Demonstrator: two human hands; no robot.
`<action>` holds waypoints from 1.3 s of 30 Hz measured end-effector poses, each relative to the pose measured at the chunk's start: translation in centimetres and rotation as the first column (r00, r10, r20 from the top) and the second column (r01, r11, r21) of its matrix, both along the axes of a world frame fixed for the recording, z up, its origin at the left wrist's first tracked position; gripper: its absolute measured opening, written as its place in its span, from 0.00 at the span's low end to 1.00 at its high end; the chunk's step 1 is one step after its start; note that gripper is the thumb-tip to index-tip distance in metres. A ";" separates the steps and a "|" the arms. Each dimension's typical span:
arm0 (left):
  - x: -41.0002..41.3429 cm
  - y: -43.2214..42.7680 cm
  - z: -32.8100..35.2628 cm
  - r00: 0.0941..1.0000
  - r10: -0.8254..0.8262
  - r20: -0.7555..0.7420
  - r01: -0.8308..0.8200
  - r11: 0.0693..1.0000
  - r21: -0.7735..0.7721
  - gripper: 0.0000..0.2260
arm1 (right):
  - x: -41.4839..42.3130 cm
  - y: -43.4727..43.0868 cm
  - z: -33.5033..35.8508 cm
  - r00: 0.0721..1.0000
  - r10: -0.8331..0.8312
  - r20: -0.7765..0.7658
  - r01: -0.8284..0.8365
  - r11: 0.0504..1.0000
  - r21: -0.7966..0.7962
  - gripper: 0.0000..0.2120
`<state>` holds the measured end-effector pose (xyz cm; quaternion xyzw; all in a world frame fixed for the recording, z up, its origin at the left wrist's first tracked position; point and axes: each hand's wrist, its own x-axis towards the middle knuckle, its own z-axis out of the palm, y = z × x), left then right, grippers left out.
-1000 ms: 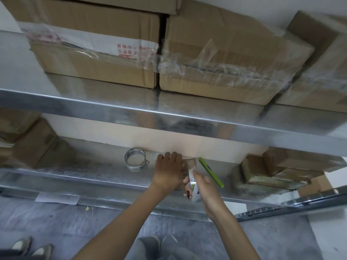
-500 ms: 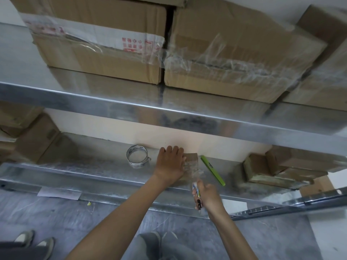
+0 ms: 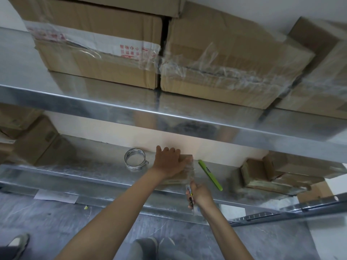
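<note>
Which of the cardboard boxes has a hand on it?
The small box on the lower shelf, between the tape roll and the green cutter: the left hand rests flat on it. None of the rest is touched.

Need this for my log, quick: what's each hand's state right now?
Left hand: open, pressing flat on the small cardboard box.
Right hand: closed around a pen-like tool.
</note>
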<state>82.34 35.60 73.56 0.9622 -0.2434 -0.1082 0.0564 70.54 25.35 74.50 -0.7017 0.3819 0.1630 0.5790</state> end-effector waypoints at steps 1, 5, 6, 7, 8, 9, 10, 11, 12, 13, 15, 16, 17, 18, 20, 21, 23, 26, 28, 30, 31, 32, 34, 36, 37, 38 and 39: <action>-0.1 -0.6 0.2 0.998 0.041 -0.043 -0.039 0.998 0.041 0.34 | 0.1 0.0 0.0 1.000 -0.003 0.006 0.003 1.000 0.011 0.25; -1.6 -2.5 -0.9 0.985 0.175 0.003 -0.175 0.984 0.025 0.30 | 0.3 -0.2 -0.1 1.000 -0.008 0.014 0.008 1.000 -0.016 0.25; -1.9 -2.6 -1.2 0.978 0.207 0.028 -0.207 0.978 -0.020 0.25 | 0.4 -0.4 0.0 1.000 0.005 0.011 -0.005 1.000 -0.027 0.25; -2.1 -2.6 -1.6 0.971 0.233 0.047 -0.231 0.971 -0.053 0.20 | 0.6 -0.6 0.1 1.000 0.026 0.000 -0.026 0.999 -0.038 0.25; -2.1 -2.6 -1.8 0.966 0.253 0.055 -0.249 0.966 -0.072 0.17 | 0.7 -0.8 0.2 0.999 0.044 -0.011 -0.044 0.998 -0.040 0.25; -1.9 -2.6 -1.9 0.963 0.265 0.055 -0.260 0.962 -0.081 0.15 | 0.9 -0.8 0.5 0.998 0.057 -0.020 -0.058 0.998 -0.033 0.25; -1.7 -2.7 -1.9 0.960 0.274 0.050 -0.269 0.959 -0.087 0.14 | 1.1 -0.9 0.7 0.998 0.065 -0.023 -0.066 0.998 -0.022 0.25; -1.4 -2.7 -1.8 0.959 0.279 0.046 -0.273 0.957 -0.094 0.14 | 1.3 -0.8 0.9 0.998 0.068 -0.019 -0.068 0.998 -0.004 0.25; -1.2 -2.6 -1.7 0.961 0.274 0.042 -0.269 0.958 -0.100 0.15 | 1.5 -0.7 1.1 0.998 0.059 -0.013 -0.059 0.998 0.022 0.25; -0.9 -2.5 -1.6 0.965 0.259 0.046 -0.253 0.961 -0.109 0.15 | 1.6 -0.7 1.2 0.999 0.047 -0.007 -0.047 0.997 0.056 0.24; -0.5 -2.3 -1.6 0.973 0.221 0.069 -0.212 0.969 -0.125 0.16 | 1.4 -0.5 1.6 0.998 0.056 0.015 -0.057 0.988 0.144 0.23; -0.4 -2.1 -1.7 0.974 0.211 0.079 -0.200 0.971 -0.134 0.16 | 1.0 -0.5 1.7 0.996 0.087 0.028 -0.090 0.982 0.165 0.22; -0.2 -2.0 -1.8 0.976 0.201 0.086 -0.188 0.972 -0.143 0.16 | 0.4 -0.6 1.6 0.991 0.125 0.036 -0.130 0.977 0.167 0.22; -0.1 -1.9 -1.9 0.977 0.188 0.097 -0.173 0.974 -0.144 0.16 | -0.2 -0.7 1.6 0.986 0.158 0.051 -0.165 0.972 0.165 0.22; 0.0 -1.8 -2.3 0.980 0.154 0.126 -0.137 0.981 -0.134 0.16 | -1.3 -0.8 1.3 0.985 0.148 0.086 -0.162 0.970 0.183 0.23; 0.0 -1.8 -2.4 0.980 0.140 0.142 -0.121 0.984 -0.133 0.17 | -1.4 -0.8 1.1 0.988 0.120 0.100 -0.137 0.973 0.185 0.24; -0.1 -1.8 -2.5 0.977 0.132 0.167 -0.109 0.984 -0.142 0.18 | -1.4 -0.4 0.7 0.990 0.097 0.098 -0.110 0.985 0.136 0.24; 0.1 -1.8 -2.5 0.973 0.133 0.189 -0.109 0.986 -0.130 0.21 | -1.2 0.3 0.7 0.995 0.077 0.055 -0.084 0.987 0.134 0.25; 0.2 -1.9 -2.4 0.977 0.120 0.176 -0.100 0.988 -0.120 0.20 | -1.2 0.4 1.0 0.998 0.059 0.030 -0.063 0.988 0.143 0.25; 0.5 -1.8 -2.5 0.980 0.093 0.174 -0.073 0.990 -0.119 0.18 | -1.1 0.4 1.4 0.999 0.042 0.011 -0.044 0.985 0.169 0.24; 0.6 -1.7 -2.6 0.979 0.082 0.189 -0.054 0.987 -0.149 0.17 | -1.1 0.5 1.5 0.999 0.046 0.012 -0.048 0.982 0.183 0.24; 0.5 -1.6 -2.5 0.971 0.080 0.224 -0.029 0.975 -0.222 0.15 | -1.2 0.5 1.6 0.998 0.057 0.016 -0.059 0.980 0.190 0.24; -0.4 -1.1 -1.6 0.935 0.153 0.319 0.008 0.892 -0.452 0.13 | -1.4 0.5 1.8 0.996 0.083 0.027 -0.086 0.979 0.187 0.24; -2.4 -0.3 -0.3 0.905 0.242 0.349 0.022 0.795 -0.606 0.10 | -1.6 0.4 1.9 0.996 0.082 0.038 -0.088 0.976 0.199 0.23; -3.8 0.2 0.0 0.904 0.273 0.329 0.010 0.756 -0.655 0.09 | -1.6 0.3 1.9 0.996 0.082 0.045 -0.089 0.973 0.215 0.23; -5.5 0.7 0.2 0.908 0.300 0.291 -0.008 0.708 -0.706 0.07 | -1.7 0.3 1.9 0.995 0.081 0.052 -0.091 0.968 0.233 0.22; -7.4 1.4 0.2 0.926 0.312 0.213 -0.046 0.652 -0.756 0.06 | -1.7 0.2 1.9 0.995 0.084 0.055 -0.095 0.966 0.239 0.22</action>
